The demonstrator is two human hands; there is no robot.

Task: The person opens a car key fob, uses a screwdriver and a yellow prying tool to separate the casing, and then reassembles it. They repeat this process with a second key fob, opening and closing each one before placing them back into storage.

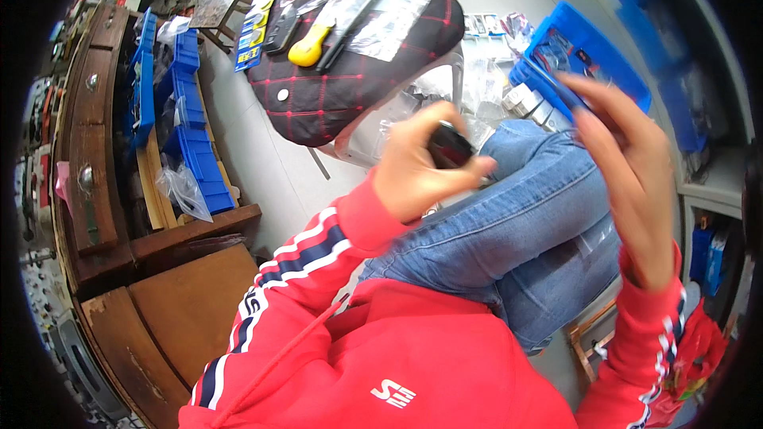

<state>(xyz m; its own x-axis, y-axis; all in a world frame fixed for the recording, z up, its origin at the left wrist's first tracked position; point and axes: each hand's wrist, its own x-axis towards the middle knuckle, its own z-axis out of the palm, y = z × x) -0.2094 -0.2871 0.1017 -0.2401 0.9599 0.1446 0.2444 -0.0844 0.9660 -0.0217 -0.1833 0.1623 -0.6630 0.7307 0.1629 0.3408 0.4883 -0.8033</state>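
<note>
White lettering is carried on the chest and left sleeve of the red sweatshirt, and bold print is borne by one blue-and-yellow card on the far left of the checked cushion. One black piece is held in the left hand, above the jeans; it is gripped between the thumb and the curled fingers, its near end close to the thumb tip. The right hand is raised on the right, near the blue bin, its thumb and index finger narrowly parted; whether something thin is pinched there cannot be told through the blur. On the cushion, one black fob, one yellow-handled tool and one long black tool are laid side by side, with clear bags spread at their right. Several small white boxes are grouped beside the bin
</note>
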